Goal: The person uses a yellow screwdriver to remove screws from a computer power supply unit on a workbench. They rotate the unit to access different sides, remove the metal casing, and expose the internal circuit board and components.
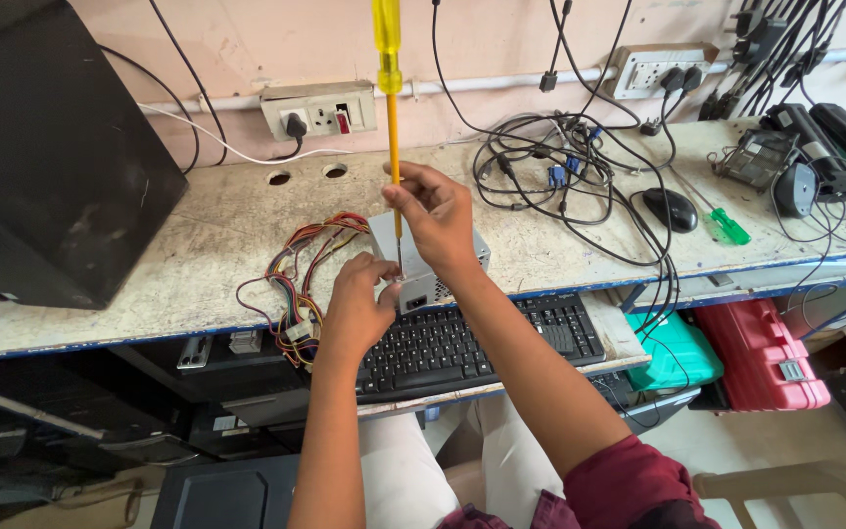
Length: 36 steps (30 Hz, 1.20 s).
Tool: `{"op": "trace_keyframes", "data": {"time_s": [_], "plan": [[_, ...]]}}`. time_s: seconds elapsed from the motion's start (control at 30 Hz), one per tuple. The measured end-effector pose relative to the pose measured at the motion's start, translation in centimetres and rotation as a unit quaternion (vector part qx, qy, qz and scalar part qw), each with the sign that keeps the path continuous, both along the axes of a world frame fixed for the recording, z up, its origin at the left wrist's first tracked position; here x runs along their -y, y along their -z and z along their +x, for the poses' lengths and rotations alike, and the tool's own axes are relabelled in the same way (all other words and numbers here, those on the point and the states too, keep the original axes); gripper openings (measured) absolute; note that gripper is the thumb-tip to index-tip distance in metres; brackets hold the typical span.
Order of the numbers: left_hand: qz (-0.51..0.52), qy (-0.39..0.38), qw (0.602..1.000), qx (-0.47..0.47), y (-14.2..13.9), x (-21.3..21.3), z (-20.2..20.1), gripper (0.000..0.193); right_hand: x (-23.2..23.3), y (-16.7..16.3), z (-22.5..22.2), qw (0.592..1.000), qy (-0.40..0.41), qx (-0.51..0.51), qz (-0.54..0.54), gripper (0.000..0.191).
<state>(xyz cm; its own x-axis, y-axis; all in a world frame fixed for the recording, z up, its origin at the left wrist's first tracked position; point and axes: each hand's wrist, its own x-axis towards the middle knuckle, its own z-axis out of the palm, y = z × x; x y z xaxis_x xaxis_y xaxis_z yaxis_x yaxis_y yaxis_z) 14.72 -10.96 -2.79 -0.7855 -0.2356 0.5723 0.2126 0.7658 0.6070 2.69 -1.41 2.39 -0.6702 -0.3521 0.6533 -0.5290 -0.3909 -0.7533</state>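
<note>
Both hands clamped: left hand [359, 299] on power supply box [423, 257], right hand [435, 216] on yellow screwdriver [390, 118]; tip could slip, gouging casing.

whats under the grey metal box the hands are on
The grey metal box rests at the bench front edge, overhanging the black keyboard on the tray below. The left hand and right hand cover its base.

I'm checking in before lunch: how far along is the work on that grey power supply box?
Done: the power supply sits out on the bench edge, its wire bundle loose beside it. In hand: the left hand steadies the box while the right hand holds a yellow screwdriver upright, tip at its top. Left: the casing looks closed; I can't tell how many screws remain.
</note>
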Motion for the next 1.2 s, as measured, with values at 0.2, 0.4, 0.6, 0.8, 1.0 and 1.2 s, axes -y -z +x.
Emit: {"op": "trace_keyframes", "data": {"time_s": [0.2, 0.4, 0.6, 0.8, 1.0, 1.2], "plan": [[0.005, 0.006, 0.999, -0.033, 0.4, 0.1, -0.3, 0.019, -0.7, 0.5, -0.5, 0.997, -0.069, 0.038, -0.013, 0.035], [0.018, -0.023, 0.998, -0.052, 0.6, -0.5, -0.5, 0.014, -0.8, 0.9, -0.5, 0.994, 0.082, -0.062, 0.023, 0.030], [-0.003, -0.045, 0.997, -0.068, 0.8, -1.0, -1.1, 0.010, -2.8, 1.8, -2.8, 0.999, -0.035, -0.023, -0.004, 0.030], [-0.008, -0.063, 0.995, -0.081, -0.2, -1.9, -0.7, 0.009, -8.8, 2.6, -10.8, 0.985, 0.023, 0.108, -0.131, 0.029], [-0.015, -0.014, 0.990, -0.141, -0.6, -5.3, -1.1, 0.009, -21.0, 6.7, -19.5, 0.976, 0.057, 0.196, -0.074, 0.028], [-0.016, 0.085, 0.991, -0.103, 3.5, -15.2, -8.3, 0.009, -24.4, 11.7, -22.1, 0.970, 0.104, 0.206, 0.070, 0.029]]}}
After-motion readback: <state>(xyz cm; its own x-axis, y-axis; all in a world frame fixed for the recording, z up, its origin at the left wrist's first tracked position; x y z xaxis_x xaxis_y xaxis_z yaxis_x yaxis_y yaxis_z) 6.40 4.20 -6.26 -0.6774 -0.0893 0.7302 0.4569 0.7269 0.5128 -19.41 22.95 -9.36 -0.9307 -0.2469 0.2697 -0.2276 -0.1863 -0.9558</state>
